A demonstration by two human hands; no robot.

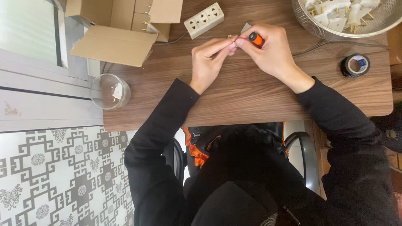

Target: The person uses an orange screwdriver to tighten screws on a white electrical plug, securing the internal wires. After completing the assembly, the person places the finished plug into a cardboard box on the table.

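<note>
We pinch a small plug part [231, 41], mostly hidden, between our left hand [208, 62] fingertips above the wooden table [251, 96]. Our right hand [268, 52] grips an orange-handled screwdriver [255, 39] against it. A slip of the tip could jab our fingers or flick the piece toward the power strip [204, 20].

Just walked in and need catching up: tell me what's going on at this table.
A person in black sleeves sits at a wooden table. The right hand holds an orange-handled screwdriver against a small part pinched in the left hand. Nearby lie a white power strip, a metal bowl of white plugs, a tape roll, an open cardboard box and a glass jar.
</note>
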